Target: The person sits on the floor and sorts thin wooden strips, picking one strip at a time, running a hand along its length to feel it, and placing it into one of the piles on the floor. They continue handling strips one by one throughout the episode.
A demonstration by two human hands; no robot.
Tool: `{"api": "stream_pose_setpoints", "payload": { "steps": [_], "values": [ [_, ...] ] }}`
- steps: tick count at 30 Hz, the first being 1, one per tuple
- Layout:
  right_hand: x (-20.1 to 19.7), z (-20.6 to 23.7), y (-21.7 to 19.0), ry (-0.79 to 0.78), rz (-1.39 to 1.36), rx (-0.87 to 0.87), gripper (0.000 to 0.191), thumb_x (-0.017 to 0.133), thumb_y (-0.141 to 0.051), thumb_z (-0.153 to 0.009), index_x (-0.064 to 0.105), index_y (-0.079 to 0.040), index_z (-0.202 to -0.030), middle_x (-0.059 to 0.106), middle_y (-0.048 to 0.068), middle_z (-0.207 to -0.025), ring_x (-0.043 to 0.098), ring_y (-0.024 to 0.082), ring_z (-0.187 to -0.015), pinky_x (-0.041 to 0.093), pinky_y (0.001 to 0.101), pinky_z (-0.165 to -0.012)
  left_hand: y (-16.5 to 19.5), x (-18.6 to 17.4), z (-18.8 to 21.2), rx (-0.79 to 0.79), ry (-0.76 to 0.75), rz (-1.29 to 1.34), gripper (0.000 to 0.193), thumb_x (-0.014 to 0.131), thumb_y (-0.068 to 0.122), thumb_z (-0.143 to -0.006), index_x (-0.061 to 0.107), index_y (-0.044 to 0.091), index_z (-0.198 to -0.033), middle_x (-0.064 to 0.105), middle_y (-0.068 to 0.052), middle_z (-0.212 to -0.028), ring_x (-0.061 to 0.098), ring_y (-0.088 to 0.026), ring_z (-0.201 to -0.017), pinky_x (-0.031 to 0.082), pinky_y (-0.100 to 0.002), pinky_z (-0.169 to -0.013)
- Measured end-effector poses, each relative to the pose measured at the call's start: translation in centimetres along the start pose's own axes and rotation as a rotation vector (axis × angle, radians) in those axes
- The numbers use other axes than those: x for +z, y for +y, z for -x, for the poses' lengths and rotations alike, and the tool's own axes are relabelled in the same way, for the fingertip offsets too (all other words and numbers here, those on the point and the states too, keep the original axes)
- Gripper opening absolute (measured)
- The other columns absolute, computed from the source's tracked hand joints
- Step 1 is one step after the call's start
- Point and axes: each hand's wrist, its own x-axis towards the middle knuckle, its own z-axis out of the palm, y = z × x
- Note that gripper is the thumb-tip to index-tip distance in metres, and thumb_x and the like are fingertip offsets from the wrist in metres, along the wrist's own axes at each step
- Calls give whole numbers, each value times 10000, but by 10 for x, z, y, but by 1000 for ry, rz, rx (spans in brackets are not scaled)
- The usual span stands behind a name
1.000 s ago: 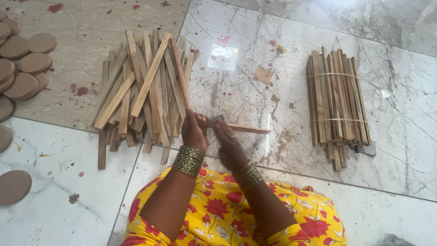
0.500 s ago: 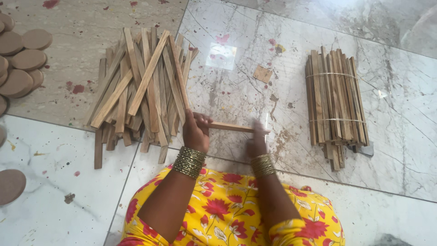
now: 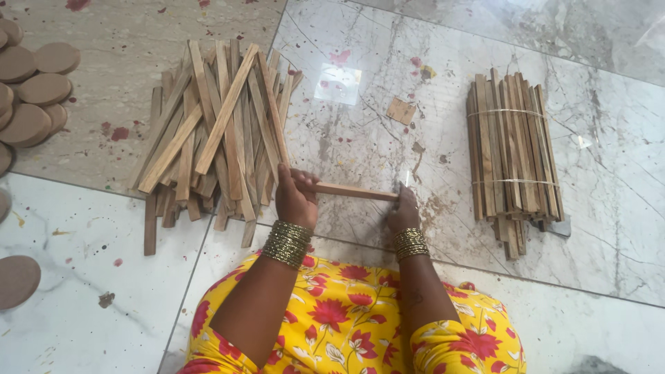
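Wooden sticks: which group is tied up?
The bundle of wooden sticks on the right, bound by two thin bands; the loose pile of sticks on the left lies scattered, untied.

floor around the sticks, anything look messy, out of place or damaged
A few things stand out. The loose pile of sticks lies crisscrossed and uneven, unlike the tied bundle. A small wood chip lies alone on the marble floor, which also has red specks and dusty smears.
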Motion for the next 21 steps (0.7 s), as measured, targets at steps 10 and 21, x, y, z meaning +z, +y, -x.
{"api": "stream_pose_setpoints", "payload": {
  "steps": [10,21],
  "values": [
    [34,31,-88,81,-298,-620,807,407,189,-698,415,4,-1483,485,273,-1507,457,451,-1425,412,523,-1174,11,1,14,167,-160,-251,481,523,539,-1017,577,78,-892,708,-176,-1285,607,-193,-1322,424,-360,-1131],
    [-6,10,-34,-14,-6,182,551,417,43,-896,438,-49,-1439,481,178,-1529,417,304,-1450,225,552,-1201,3,-8,3,97,-290,7,455,579,506,-1096,492,101,-908,474,-6,-806,559,-219,-854,508,-553,-1068]
  ]
}}
